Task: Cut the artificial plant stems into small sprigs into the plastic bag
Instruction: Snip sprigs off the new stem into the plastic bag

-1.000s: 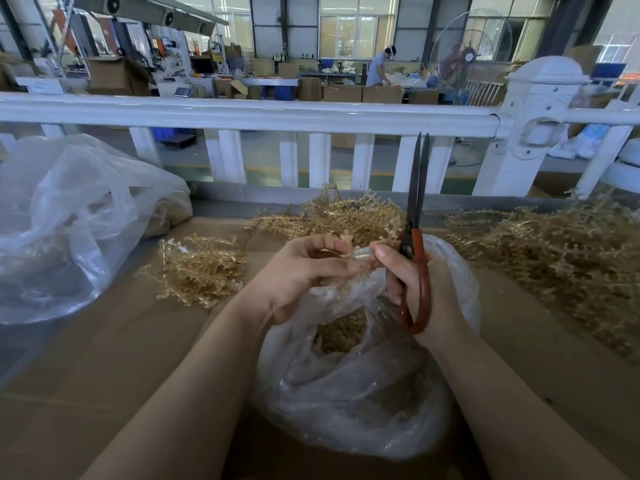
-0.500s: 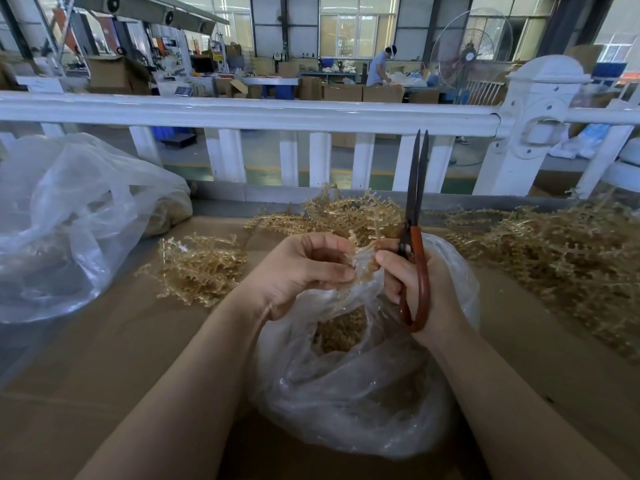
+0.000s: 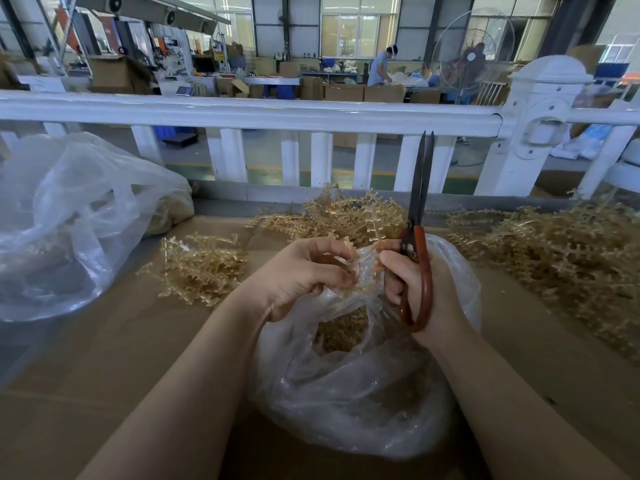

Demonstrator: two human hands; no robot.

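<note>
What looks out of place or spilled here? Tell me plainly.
Nothing is spilled or damaged. One oddity: the scissors in the right hand point straight up, blades closed, cutting nothing, while the left hand holds a sprig at the plastic bag mouth. The loose stems lie in piles.

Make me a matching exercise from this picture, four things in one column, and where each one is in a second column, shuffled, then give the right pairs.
Things:
1. scissors
2. open plastic bag
3. small stem pile
4. large bag

Places:
A. far left of the table
B. under both hands, cut sprigs inside
C. in the right hand, blades pointing up
D. on the cardboard, just left of the left hand

Pairs: 1-C, 2-B, 3-D, 4-A
</note>
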